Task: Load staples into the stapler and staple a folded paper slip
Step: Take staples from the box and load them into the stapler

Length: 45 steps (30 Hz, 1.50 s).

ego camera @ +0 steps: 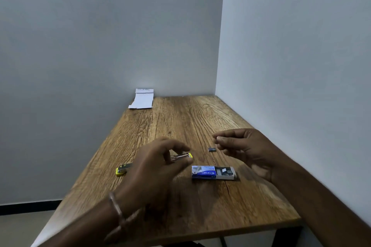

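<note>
- Two hands are held over the table [200,202]; the yellow stapler [180,156], left of the staple box [212,172], is pinched in the left hand [158,164] and could be knocked shut.
- The paper slip [142,100] lies far behind the box.
- A small staple strip [218,138] is pinched in the right hand [247,150], up behind the box; it may be dropped or snapped.

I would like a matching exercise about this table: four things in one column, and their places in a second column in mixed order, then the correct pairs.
Things
1. stapler
2. staple box
3. paper slip
4. loose staple block

Places
A. far corner of the table, against the wall
B. on the wood just below the right hand fingertips
C. under the left hand, yellow ends showing on both sides
D. near the front, its tray slid open to the right

Pairs: 1-C, 2-D, 3-A, 4-B
</note>
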Tool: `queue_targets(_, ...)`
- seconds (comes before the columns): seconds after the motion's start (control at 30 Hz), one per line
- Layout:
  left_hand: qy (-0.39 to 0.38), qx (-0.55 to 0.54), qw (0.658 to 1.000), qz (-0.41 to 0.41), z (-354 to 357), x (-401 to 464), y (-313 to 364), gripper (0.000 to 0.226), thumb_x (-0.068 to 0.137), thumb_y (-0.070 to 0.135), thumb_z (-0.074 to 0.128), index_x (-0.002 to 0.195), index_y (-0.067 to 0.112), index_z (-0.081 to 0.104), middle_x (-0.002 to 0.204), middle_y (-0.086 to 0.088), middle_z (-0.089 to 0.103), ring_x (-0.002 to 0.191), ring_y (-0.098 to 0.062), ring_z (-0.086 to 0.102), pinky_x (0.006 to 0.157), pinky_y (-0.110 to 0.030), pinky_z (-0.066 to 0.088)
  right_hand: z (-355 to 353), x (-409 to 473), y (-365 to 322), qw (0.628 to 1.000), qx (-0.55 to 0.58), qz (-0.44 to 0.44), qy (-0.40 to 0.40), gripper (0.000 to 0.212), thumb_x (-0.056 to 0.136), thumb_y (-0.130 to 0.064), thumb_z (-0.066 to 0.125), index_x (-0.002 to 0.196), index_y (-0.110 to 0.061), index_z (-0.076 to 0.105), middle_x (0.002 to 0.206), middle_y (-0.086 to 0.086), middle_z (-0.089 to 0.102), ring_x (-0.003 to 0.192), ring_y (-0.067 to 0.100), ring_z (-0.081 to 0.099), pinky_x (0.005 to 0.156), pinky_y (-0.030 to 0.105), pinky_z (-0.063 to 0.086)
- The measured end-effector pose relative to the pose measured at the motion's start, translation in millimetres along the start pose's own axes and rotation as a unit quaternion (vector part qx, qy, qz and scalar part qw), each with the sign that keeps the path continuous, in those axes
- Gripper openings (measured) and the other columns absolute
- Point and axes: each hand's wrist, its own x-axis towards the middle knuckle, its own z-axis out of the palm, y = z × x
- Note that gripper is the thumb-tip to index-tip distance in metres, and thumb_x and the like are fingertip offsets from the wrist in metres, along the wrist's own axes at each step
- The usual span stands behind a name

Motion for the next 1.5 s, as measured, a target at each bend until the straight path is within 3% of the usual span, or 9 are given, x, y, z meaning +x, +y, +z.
queue_targets(0.13, 0.07, 0.018, 0.997, -0.042, -36, 5, -18, 0.013, 0.078, 0.042, 0.07, 0.089, 0.035, 0.072, 0.081, 0.02, 0.068, 0.071, -0.005, 0.06, 0.055, -0.014, 0.045, 10, 13, -5, 0.999, 0.047, 0.007, -0.009, 0.028, 0.073, -0.005, 0.074, 0.099, 0.005, 0.075, 0.091, 0.019, 0.076, 0.077, 0.019, 0.074, 0.065, 0.023, 0.06)
queue_targets(0.3, 0.017, 0.097, 0.989, -0.106, -49, 6, -46, 0.023, 0.078, 0.045, 0.071, 0.098, 0.034, 0.071, 0.096, 0.017, 0.07, 0.085, -0.002, 0.063, 0.072, -0.027, 0.054, 36, 32, -8, 0.993, -0.089, -0.043, -0.061, 0.016, 0.081, 0.001, 0.074, 0.097, -0.003, 0.076, 0.09, 0.013, 0.078, 0.085, 0.021, 0.076, 0.071, 0.023, 0.059)
queue_targets(0.47, -0.046, 0.144, 0.98, -0.127, -42, 5, -56, 0.039, 0.075, 0.05, 0.072, 0.111, 0.034, 0.069, 0.105, 0.018, 0.067, 0.093, -0.001, 0.06, 0.076, -0.023, 0.05, 68, 50, -10, 0.901, -0.392, -0.148, -0.115, 0.016, 0.079, -0.006, 0.08, 0.092, -0.013, 0.077, 0.084, -0.003, 0.078, 0.077, 0.005, 0.073, 0.067, 0.019, 0.059)
queue_targets(0.57, -0.082, 0.157, 0.978, -0.114, -37, 6, -58, 0.035, 0.077, 0.046, 0.073, 0.109, 0.033, 0.071, 0.102, 0.016, 0.068, 0.088, 0.0, 0.06, 0.074, -0.022, 0.051, 81, 57, -6, 0.85, -0.472, -0.186, -0.141, 0.016, 0.075, -0.004, 0.082, 0.089, -0.01, 0.078, 0.086, -0.004, 0.078, 0.076, 0.001, 0.073, 0.074, 0.018, 0.059)
queue_targets(0.67, -0.096, 0.171, 0.975, -0.101, -35, 6, -59, 0.026, 0.079, 0.042, 0.073, 0.103, 0.033, 0.073, 0.095, 0.014, 0.068, 0.084, -0.002, 0.059, 0.073, -0.026, 0.053, 82, 61, 3, 0.844, -0.481, -0.175, -0.158, 0.015, 0.074, -0.002, 0.082, 0.086, -0.01, 0.078, 0.083, -0.005, 0.077, 0.075, 0.002, 0.073, 0.072, 0.017, 0.058)
queue_targets(0.87, -0.088, 0.145, 0.981, -0.095, -34, 6, -64, 0.022, 0.078, 0.04, 0.074, 0.099, 0.033, 0.075, 0.081, 0.023, 0.062, 0.078, 0.002, 0.057, 0.063, -0.015, 0.041, 79, 66, 13, 0.865, -0.451, -0.147, -0.164, 0.013, 0.076, -0.001, 0.08, 0.086, -0.011, 0.078, 0.081, -0.008, 0.076, 0.077, 0.005, 0.073, 0.073, 0.021, 0.059)
queue_targets(1.03, -0.091, 0.141, 0.981, -0.093, -35, 6, -66, 0.023, 0.078, 0.041, 0.074, 0.099, 0.034, 0.074, 0.088, 0.019, 0.066, 0.08, -0.001, 0.058, 0.066, -0.018, 0.045, 75, 69, 12, 0.88, -0.424, -0.132, -0.171, 0.013, 0.076, -0.002, 0.08, 0.087, -0.009, 0.079, 0.084, -0.003, 0.078, 0.079, 0.008, 0.074, 0.075, 0.022, 0.059)
queue_targets(1.37, -0.094, 0.136, 0.981, -0.099, -35, 6, -67, 0.024, 0.078, 0.041, 0.073, 0.101, 0.034, 0.073, 0.088, 0.02, 0.064, 0.08, 0.002, 0.057, 0.062, -0.014, 0.039, 75, 71, 23, 0.873, -0.424, -0.156, -0.181, 0.013, 0.074, -0.005, 0.082, 0.084, -0.013, 0.079, 0.079, -0.011, 0.076, 0.075, 0.001, 0.073, 0.068, 0.015, 0.056)
queue_targets(1.5, -0.095, 0.136, 0.981, -0.098, -35, 6, -69, 0.026, 0.077, 0.042, 0.073, 0.102, 0.035, 0.073, 0.092, 0.017, 0.066, 0.082, 0.0, 0.057, 0.064, -0.016, 0.041, 74, 74, 22, 0.871, -0.422, -0.155, -0.201, 0.012, 0.075, -0.003, 0.081, 0.084, -0.011, 0.079, 0.084, -0.005, 0.078, 0.078, 0.005, 0.074, 0.074, 0.021, 0.059)
